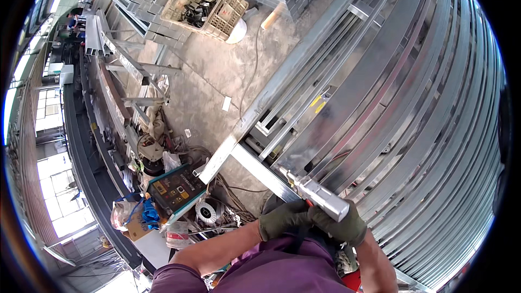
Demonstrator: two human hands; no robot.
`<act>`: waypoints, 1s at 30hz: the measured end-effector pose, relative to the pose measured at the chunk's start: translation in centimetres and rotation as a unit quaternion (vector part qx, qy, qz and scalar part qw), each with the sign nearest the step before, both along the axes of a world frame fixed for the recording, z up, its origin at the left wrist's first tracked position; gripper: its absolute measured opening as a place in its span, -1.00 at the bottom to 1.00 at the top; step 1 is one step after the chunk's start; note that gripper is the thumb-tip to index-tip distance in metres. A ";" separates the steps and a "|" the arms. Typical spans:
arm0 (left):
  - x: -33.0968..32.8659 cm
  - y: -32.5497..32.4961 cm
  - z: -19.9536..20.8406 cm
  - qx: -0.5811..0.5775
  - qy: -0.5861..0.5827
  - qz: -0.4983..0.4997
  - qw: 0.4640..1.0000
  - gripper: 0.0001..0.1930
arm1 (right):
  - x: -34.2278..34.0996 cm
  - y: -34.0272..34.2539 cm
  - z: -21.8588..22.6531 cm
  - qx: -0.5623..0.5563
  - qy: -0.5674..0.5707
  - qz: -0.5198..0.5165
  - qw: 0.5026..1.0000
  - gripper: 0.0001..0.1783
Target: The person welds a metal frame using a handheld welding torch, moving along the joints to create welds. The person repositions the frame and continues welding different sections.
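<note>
Both hands are together in front of my purple shirt, in dark green work gloves. My right hand (pixel 344 227) is wrapped around the rear of a silver welding gun (pixel 320 195), whose narrow nozzle points up and left over the metal frame. My left hand (pixel 283 220) is closed against the right one, just below the gun. A small red part shows between the two gloves; what the left fingers hold is hidden. Beyond the nozzle lies the corner of a frame of galvanized metal tubes (pixel 263 172).
Long metal strips (pixel 434 130) fill the right side. At left stand a wire spool (pixel 208 211), a dark control panel (pixel 176 189) and tangled cables (pixel 230 198). A beige plastic crate (pixel 228 13) of dark parts sits far off, near stacked grey tubes (pixel 157 2).
</note>
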State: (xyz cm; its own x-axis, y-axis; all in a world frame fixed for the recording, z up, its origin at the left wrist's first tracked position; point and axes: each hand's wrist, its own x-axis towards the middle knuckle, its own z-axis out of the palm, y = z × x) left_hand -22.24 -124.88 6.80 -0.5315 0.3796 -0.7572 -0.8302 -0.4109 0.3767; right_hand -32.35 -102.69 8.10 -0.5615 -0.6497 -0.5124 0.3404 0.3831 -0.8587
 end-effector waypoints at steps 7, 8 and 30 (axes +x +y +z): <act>1.8 0.2 -2.4 0.042 -0.086 0.081 0.992 -0.48 | -0.2 -1.1 -3.4 -0.031 -0.108 -0.033 0.993 -0.52; 2.2 0.3 -2.8 0.037 -0.082 0.090 0.992 -0.46 | 0.1 -1.3 -3.6 -0.035 -0.099 -0.035 0.994 -0.52; 4.5 -0.5 -5.7 0.030 -0.079 0.136 0.987 -0.43 | -0.2 -2.8 -5.1 -0.034 -0.078 0.004 0.996 -0.48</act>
